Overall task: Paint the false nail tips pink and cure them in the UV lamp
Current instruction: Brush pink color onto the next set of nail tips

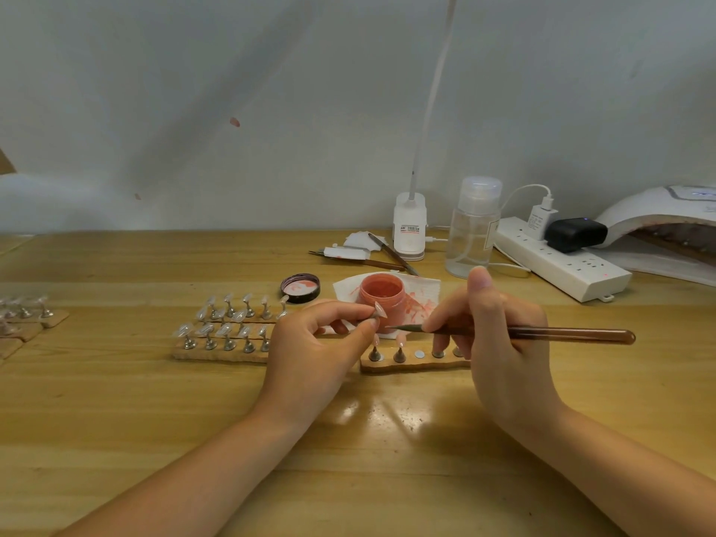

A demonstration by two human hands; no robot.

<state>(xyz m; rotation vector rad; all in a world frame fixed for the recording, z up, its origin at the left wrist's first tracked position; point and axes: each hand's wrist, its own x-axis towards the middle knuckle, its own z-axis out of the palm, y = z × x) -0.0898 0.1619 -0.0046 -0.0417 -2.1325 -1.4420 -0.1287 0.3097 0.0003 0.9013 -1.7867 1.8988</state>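
Observation:
My left hand (321, 343) pinches a small metal stand carrying a pink nail tip (379, 310), held up in front of the open pink polish jar (381, 300). My right hand (499, 331) grips a brown-handled brush (542, 334) lying level, its fine point just below that tip. Under both hands lies a wooden holder strip (410, 362) with two painted tips on stands and a bare magnet spot. Two more strips (228, 331) to the left carry several clear tips. The white UV lamp (666, 222) stands at the far right.
The jar's lid (300, 288) lies beside a stained paper towel (422, 292). Behind are spare brushes and tweezers (387, 253), a clear pump bottle (472, 230), a desk lamp base (410, 230) and a white power strip (561, 261). More stands (27, 312) sit at the left edge.

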